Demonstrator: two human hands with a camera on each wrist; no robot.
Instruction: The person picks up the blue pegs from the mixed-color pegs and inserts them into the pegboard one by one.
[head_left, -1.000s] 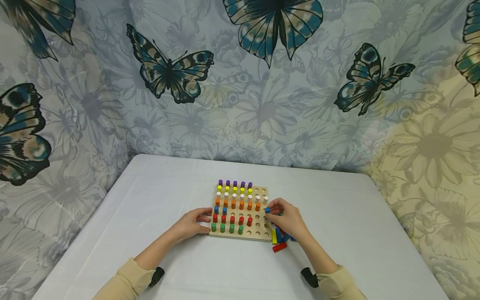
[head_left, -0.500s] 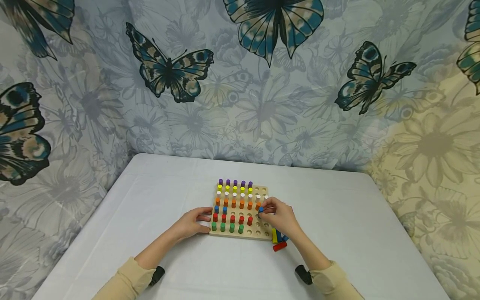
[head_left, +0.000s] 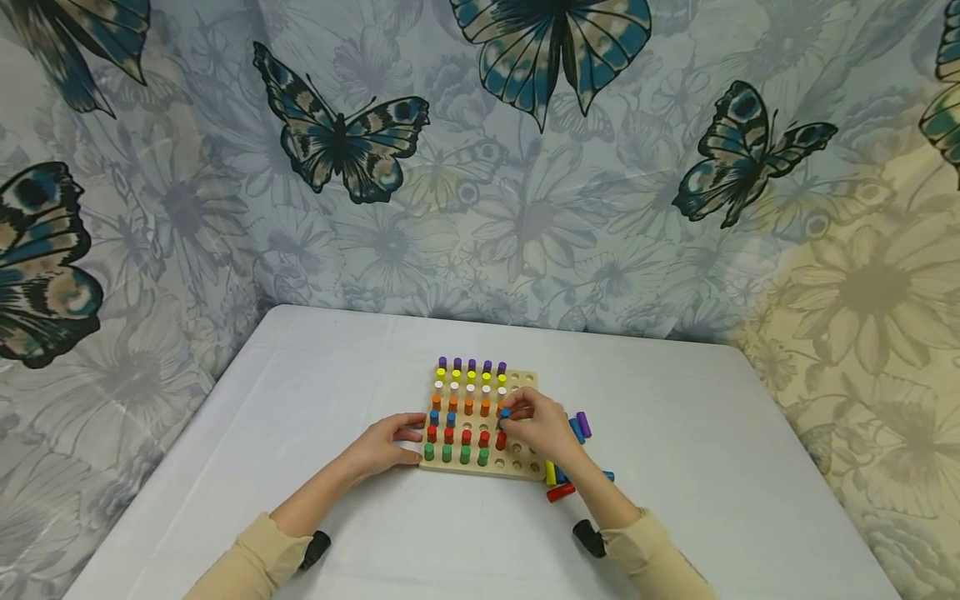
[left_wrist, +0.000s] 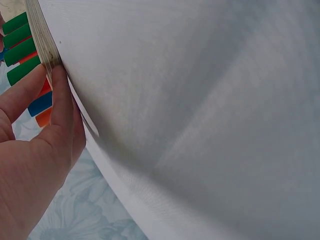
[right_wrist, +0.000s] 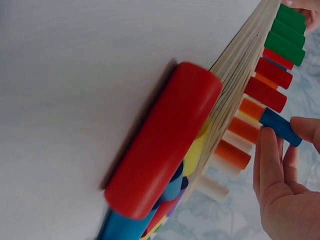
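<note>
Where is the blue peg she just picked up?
In the head view, the blue peg is pinched in the right hand, above the pegboard, near the orange row.

Two bare hands, left hand (head_left: 381, 445) and right hand (head_left: 542, 427), no rings or gloves visible. Both forearms partly bare. Long beige sleeves, left sleeve (head_left: 251, 567) and right sleeve (head_left: 656, 558), pushed back, ribbed cuffs. Small black wrist-worn device under each wrist: left device (head_left: 315, 550), right device (head_left: 589, 537).

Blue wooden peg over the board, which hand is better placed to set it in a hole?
Right hand: it pinches the blue wooden peg; left hand holds the board's edge.
</note>
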